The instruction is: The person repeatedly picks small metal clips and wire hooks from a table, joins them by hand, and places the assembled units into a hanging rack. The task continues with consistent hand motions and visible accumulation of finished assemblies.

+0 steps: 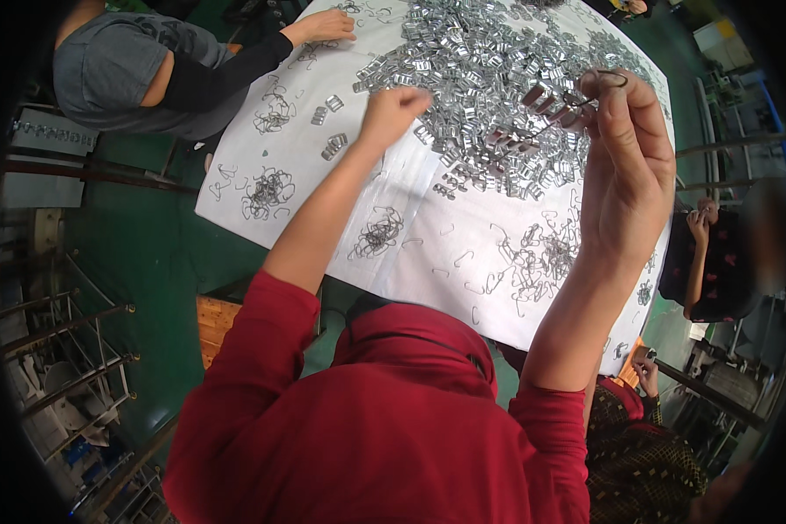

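Observation:
My right hand (629,166) is raised over the right side of the table, thumb and fingers pinched on a bent wire hook (618,77). By its fingertips is a slotted metal buckle (546,103), darker than the pile behind it; whether it is threaded on the wire I cannot tell. My left hand (395,113) is closed at the left edge of a large heap of shiny slotted metal buckles (472,79). Its fingertips are slightly blurred, so anything between them is hidden. Below it lies a small pile of dark wire hooks (378,233).
A white-covered table (323,196) bears more hook piles, one at left (268,192) and one at right (533,258). A few loose buckles (332,144) lie left. A co-worker's hand (327,26) rests at the far left edge; other people sit along the right side.

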### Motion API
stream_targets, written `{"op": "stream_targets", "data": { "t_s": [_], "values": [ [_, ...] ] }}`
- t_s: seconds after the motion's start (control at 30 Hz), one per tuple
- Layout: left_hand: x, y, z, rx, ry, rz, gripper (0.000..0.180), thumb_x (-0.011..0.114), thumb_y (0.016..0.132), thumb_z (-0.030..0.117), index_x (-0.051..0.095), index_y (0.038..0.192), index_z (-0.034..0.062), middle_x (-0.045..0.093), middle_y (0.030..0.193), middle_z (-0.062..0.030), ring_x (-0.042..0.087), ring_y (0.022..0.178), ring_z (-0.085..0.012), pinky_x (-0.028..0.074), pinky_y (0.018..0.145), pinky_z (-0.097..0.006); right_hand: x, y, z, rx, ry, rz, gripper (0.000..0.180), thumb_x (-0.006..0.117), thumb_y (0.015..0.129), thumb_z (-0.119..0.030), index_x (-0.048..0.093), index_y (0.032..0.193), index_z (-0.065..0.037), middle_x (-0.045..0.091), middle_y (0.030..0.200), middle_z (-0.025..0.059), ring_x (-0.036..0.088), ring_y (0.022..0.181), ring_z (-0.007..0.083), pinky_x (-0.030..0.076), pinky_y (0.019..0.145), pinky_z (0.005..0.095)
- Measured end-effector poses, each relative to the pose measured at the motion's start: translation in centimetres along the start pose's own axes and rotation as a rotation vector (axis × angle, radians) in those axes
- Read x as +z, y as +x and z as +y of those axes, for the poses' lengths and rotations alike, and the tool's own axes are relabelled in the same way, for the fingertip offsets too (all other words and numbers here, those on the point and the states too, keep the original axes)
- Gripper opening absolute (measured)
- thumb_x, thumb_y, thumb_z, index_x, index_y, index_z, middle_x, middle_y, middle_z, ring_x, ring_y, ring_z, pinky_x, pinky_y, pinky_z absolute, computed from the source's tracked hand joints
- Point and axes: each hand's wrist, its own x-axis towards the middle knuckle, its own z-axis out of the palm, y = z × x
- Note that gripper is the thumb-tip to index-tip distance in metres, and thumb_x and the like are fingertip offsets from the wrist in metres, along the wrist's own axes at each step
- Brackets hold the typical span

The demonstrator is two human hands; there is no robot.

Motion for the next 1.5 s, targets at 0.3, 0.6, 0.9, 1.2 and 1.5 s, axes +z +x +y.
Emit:
{"op": "stream_targets", "data": {
  "t_s": [0.3,0.6,0.9,1.2,1.5],
  "values": [
    [6.9,0.3,-7.7,-0.024,0.395,0.106,0.026,0.072,0.068,0.016,0.059,0.088,0.0055,0.064,0.079,-0.0113,0.062,0.074,-0.0238,0.048,0.070,-0.032,-0.1,0.1,0.4,0.029,-0.058,0.075,0.016,0.062,0.081,-0.007,0.060,0.094,0.002,0.062,0.085,0.0052,0.057,0.079,0.0106,0.045,0.067,0.0222],
    [-2.3,-0.4,10.4,0.042,-0.545,-0.171,0.024,0.060,0.081,0.009,0.057,0.105,0.0060,0.058,0.087,-0.0030,0.057,0.071,-0.0085,0.048,0.058,-0.021,0.2,-0.3,0.4,0.068,-0.249,0.176,0.012,0.065,0.079,-0.011,0.063,0.086,-0.001,0.060,0.077,0.0005,0.051,0.067,0.0065,0.042,0.063,0.0194],
    [-6.4,-6.4,20.3,0.447,-0.442,-0.334,0.039,0.060,0.080,0.006,0.054,0.118,0.0069,0.057,0.090,-0.0004,0.051,0.068,-0.0048,0.044,0.061,-0.018,1.0,-0.4,1.0,0.006,-0.403,0.188,0.013,0.066,0.078,-0.015,0.064,0.080,-0.002,0.059,0.069,-0.0005,0.048,0.062,0.0059,0.037,0.060,0.0206],
    [-6.7,-6.8,20.9,0.622,-0.382,-0.066,0.029,0.063,0.076,0.002,0.062,0.105,0.0064,0.061,0.080,-0.0022,0.056,0.072,-0.0066,0.046,0.065,-0.020,1.8,-1.3,0.1,0.027,-0.458,0.134,0.012,0.066,0.077,-0.012,0.063,0.078,0.000,0.060,0.067,0.0010,0.051,0.061,0.0072,0.038,0.058,0.0200],
    [-7.4,-7.9,22.3,0.660,-0.516,-0.191,0.038,0.063,0.078,0.004,0.052,0.114,-0.0003,0.060,0.088,-0.0034,0.055,0.077,-0.0053,0.041,0.064,-0.016,-0.5,-3.2,1.1,-0.006,-0.394,0.069,0.015,0.066,0.079,-0.013,0.064,0.086,0.000,0.064,0.084,0.0044,0.057,0.078,0.0113,0.043,0.074,0.0252]
  ]
}}
